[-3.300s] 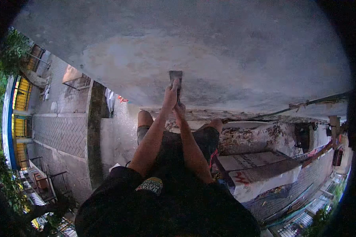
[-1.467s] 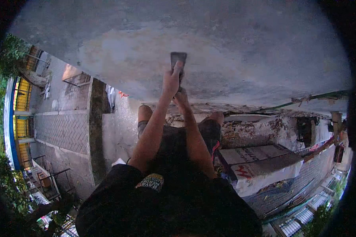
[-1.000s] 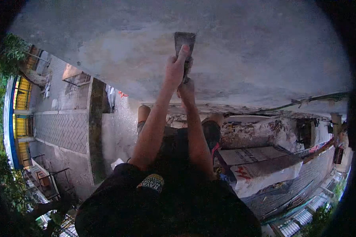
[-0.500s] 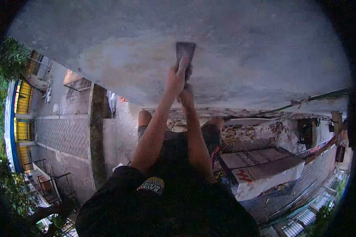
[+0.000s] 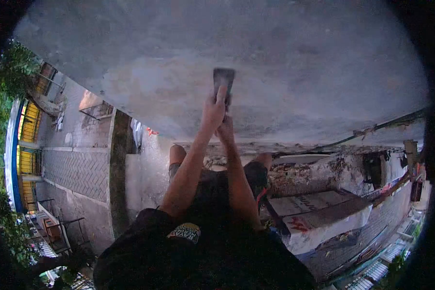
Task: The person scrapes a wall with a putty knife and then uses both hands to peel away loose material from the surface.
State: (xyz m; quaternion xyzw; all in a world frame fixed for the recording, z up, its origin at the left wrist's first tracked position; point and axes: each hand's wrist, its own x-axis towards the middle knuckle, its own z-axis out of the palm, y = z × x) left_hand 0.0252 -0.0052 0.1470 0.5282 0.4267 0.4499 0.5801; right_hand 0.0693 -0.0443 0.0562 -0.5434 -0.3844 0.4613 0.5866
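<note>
Both hands are on a dark, flat-bladed scraper (image 5: pixel 224 75), its wide end pressed to or close against a grey, patchy wall (image 5: pixel 299 82). My left hand (image 5: pixel 214 112) is wrapped round it just below the blade, with the thumb laid up along it. Lower down, my right hand (image 5: pixel 225 129) is closed at the handle end, partly hidden by the left. A paler, yellowish worn patch (image 5: pixel 150 79) shows on the wall left of the blade.
My bent knees (image 5: pixel 177 153) are close to the wall's foot. At right lies a covered box-like block (image 5: pixel 319 212) with red print, beside rough, crumbling masonry (image 5: pixel 304 176). A low concrete ledge (image 5: pixel 119 174) and paving (image 5: pixel 75 171) run along the left.
Both hands and the scraper have slid down the wall, toward my body. The grip looks the same.
</note>
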